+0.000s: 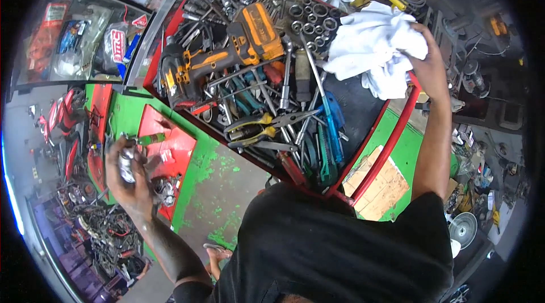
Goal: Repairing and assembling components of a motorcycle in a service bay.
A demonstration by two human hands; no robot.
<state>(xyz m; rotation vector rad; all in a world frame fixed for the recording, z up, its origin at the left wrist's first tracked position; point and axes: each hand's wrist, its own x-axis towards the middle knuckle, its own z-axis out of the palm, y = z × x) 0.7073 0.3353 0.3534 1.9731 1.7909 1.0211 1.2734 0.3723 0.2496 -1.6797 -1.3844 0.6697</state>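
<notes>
My right hand (427, 63) grips a crumpled white cloth (372, 42) over the right end of a red tool cart (379, 150). My left hand (119, 169), left of the cart, is closed around a small silvery metal part (128, 165), partly hidden by my fingers. The cart's tray is crowded with a yellow and black cordless power tool (258, 33), sockets (312, 22), pliers (250, 128), screwdrivers (329, 127) and wrenches (286, 76). Below my left hand's level, a metal part (165, 192) lies on a red panel (179, 150).
A dark-framed clear case (85, 39) with packaged items stands at upper left. Red motorcycles (62, 116) and dismantled engine parts (108, 229) are at left. The green-painted floor (216, 184) holds cardboard (377, 184). Assorted parts clutter the right side, with a round metal dish (462, 229).
</notes>
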